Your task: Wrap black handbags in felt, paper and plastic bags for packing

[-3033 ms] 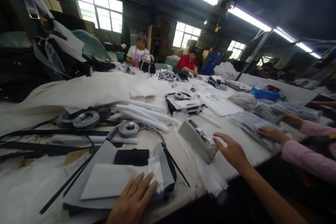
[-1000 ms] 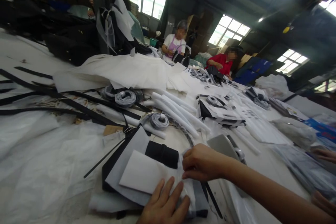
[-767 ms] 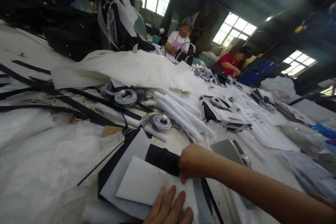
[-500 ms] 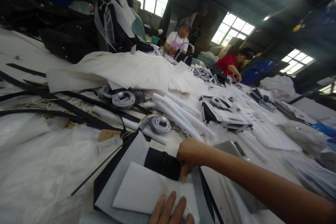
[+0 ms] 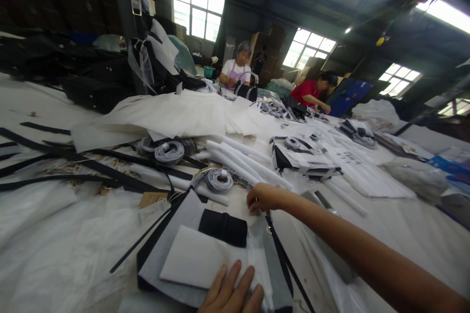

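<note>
My left hand (image 5: 232, 287) lies with fingers spread on a white foam sheet (image 5: 191, 259). Under that sheet is a light grey wrapping sheet (image 5: 156, 259) over a flat black bag, whose dark edge (image 5: 142, 279) shows at the left. A folded black piece with a raised band (image 5: 223, 227) rests against the foam's upper edge. My right hand (image 5: 265, 198) is at the upper right corner of the bag, its fingers curled in; what they grip is hidden. Just below it, a black strap (image 5: 281, 249) with a small metal fitting runs down the bag's right side.
Coiled grey-wrapped straps (image 5: 219, 180) and white foam tubes (image 5: 238, 164) lie beyond the bag. Long black straps (image 5: 91, 159) and clear plastic bags (image 5: 69, 244) are at left. A wrapped bag (image 5: 304, 156) lies further right. Two people (image 5: 235, 73) work across the table.
My right hand has left the folded black piece and moved up to the bag's upper right corner. My left hand stays on the foam. The camera view has shifted slightly.
</note>
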Demonstrator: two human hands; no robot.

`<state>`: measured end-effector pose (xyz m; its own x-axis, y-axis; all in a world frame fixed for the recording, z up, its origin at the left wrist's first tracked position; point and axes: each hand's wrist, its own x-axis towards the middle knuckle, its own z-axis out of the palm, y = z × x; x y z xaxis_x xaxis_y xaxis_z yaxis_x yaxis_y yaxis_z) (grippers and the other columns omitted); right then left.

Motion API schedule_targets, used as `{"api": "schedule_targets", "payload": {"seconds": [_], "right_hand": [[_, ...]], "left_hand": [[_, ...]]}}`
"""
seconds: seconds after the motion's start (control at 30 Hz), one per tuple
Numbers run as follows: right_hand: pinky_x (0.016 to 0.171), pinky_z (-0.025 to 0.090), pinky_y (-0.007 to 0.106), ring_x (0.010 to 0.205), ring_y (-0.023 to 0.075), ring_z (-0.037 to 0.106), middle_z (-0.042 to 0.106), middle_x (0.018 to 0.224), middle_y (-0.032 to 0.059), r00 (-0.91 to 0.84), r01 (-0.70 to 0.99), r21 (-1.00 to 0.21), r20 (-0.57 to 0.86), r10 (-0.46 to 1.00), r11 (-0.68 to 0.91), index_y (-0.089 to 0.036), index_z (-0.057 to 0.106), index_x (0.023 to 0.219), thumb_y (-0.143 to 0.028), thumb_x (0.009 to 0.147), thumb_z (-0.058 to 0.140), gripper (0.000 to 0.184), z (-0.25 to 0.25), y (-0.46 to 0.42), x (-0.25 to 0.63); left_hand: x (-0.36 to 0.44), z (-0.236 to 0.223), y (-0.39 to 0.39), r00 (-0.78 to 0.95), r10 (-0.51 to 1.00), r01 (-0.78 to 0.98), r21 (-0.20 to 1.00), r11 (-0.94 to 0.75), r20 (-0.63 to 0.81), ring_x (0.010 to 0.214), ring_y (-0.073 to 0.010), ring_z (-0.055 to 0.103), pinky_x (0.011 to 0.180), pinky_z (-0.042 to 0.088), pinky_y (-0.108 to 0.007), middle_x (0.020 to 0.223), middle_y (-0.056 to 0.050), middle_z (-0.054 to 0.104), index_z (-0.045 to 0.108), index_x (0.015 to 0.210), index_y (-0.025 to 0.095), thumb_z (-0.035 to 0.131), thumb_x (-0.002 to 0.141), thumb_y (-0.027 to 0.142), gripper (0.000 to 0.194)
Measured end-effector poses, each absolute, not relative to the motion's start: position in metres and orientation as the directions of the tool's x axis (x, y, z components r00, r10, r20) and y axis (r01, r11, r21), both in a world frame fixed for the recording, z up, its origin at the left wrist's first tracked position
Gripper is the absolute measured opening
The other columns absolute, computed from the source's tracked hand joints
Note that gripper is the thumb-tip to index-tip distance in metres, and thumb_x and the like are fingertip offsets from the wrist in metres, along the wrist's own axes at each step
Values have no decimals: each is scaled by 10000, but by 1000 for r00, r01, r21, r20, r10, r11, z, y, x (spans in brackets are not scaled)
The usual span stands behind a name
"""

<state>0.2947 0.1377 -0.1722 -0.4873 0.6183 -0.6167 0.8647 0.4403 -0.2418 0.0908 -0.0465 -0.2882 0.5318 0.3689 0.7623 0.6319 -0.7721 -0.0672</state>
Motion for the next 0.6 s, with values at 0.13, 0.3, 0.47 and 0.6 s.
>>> {"api": "schedule_targets", "payload": {"seconds": [0.13,0.3,0.47,0.6], "right_hand": [[764,467,299,924,244,678,740,1058,42,-450,889,-188,-529,719,418,-246,691,1119,-643,670,752,602,-161,106,288],[607,462,267,711,218,684,746,790,11,-382,912,-165,-671,635,375,-211,744,868,-565,467,889,554,-181,109,273],[596,482,212,679,165,697,746,722,-40,-423,904,-234,-612,668,357,-217,757,789,-398,597,886,294,-174,117,276],[982,476,328,1126,224,654,707,1216,96,-353,928,-222,-272,895,298,-170,653,1236,-254,979,485,318,-159,52,282]], "left_hand": [[81,-286,-46,611,337,606,-150,-781,716,1121,-178,671,1230,167,-428,1272,44,684,655,1238,314,394,1040,311,328],[85,-288,-47,603,370,611,-112,-783,707,1151,-190,656,1225,202,-406,1295,26,671,664,1227,299,391,1037,310,333],[86,-282,-49,553,394,625,-53,-779,734,1156,-181,649,1200,289,-364,1287,26,673,682,1181,283,388,1039,312,328],[78,-268,-52,615,432,602,-39,-798,660,1178,-200,638,1041,503,-327,1336,25,645,652,1230,279,413,1027,260,314]]}}
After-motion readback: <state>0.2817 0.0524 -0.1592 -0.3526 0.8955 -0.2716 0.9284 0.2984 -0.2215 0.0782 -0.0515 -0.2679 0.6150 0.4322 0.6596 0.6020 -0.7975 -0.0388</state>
